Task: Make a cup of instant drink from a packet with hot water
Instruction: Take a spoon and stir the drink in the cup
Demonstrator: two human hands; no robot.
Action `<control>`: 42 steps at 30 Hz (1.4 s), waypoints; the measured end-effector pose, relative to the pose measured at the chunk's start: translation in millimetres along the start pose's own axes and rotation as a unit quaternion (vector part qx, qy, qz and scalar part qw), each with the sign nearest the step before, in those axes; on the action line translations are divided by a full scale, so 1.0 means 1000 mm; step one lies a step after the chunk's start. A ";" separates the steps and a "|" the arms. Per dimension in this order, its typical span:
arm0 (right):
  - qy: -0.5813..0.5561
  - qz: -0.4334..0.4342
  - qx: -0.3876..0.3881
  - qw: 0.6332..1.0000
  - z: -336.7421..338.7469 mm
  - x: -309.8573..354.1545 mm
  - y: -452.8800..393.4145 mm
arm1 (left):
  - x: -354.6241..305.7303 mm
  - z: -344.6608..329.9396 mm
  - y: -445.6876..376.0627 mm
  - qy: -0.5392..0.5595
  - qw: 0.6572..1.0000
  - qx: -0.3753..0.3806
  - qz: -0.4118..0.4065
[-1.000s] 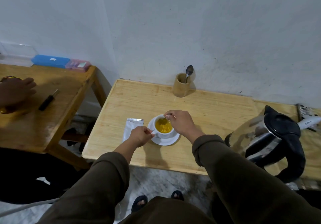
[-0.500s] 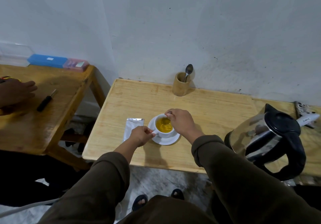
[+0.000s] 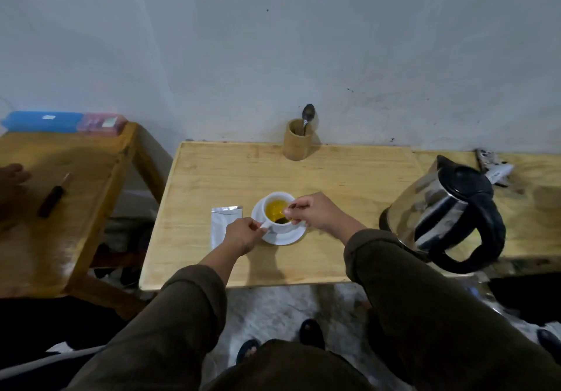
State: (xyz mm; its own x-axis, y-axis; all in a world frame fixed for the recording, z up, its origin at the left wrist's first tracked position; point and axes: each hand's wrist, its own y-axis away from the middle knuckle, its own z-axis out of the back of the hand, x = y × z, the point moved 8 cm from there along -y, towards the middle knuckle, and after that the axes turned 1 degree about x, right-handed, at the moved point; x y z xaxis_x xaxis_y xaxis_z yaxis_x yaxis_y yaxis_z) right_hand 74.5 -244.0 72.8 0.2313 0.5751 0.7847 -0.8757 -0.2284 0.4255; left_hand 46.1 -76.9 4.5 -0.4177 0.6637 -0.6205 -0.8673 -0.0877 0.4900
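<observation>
A white cup (image 3: 274, 198) holding yellow drink stands on a white saucer (image 3: 288, 237) near the front of the light wooden table (image 3: 334, 178). My left hand (image 3: 243, 234) pinches the cup's handle. My right hand (image 3: 315, 210) holds a spoon (image 3: 283, 216) whose dark bowl dips into the drink at the cup's near side. A silver packet (image 3: 220, 223) lies flat just left of the saucer, partly under my left hand.
A steel kettle (image 3: 446, 211) with black lid and handle stands at the right. A bamboo holder (image 3: 297, 140) with another spoon sits by the wall. A second table (image 3: 60, 193) at left carries a blue box (image 3: 42, 121), a dark tool and someone's hand (image 3: 12, 173).
My right hand has shifted from over the cup's far rim to its right side, moving the spoon through the drink. My view has tilted slightly; the left hand stays on the handle.
</observation>
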 end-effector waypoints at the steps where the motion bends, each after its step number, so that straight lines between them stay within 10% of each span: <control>1: -0.012 -0.013 0.006 1.000 0.000 -0.003 0.006 | 0.000 0.000 0.001 -0.005 1.000 -0.001 -0.005; 13: -0.082 -0.063 0.070 0.992 -0.024 -0.030 0.057 | -0.003 -0.014 0.007 -0.051 0.997 -0.008 -0.060; 42: -0.161 -0.240 -0.174 0.941 0.031 -0.162 0.038 | 0.004 -0.035 0.030 0.152 0.971 -0.183 0.022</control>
State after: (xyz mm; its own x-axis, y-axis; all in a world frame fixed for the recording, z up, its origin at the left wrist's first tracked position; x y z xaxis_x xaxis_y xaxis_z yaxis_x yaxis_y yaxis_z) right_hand 17.3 -370.1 -24.3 0.7038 0.2658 0.6588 -0.7098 0.3003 0.6372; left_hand 9.2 -103.3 -5.0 -0.4683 0.4082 -0.7837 -0.8619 -0.4064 0.3033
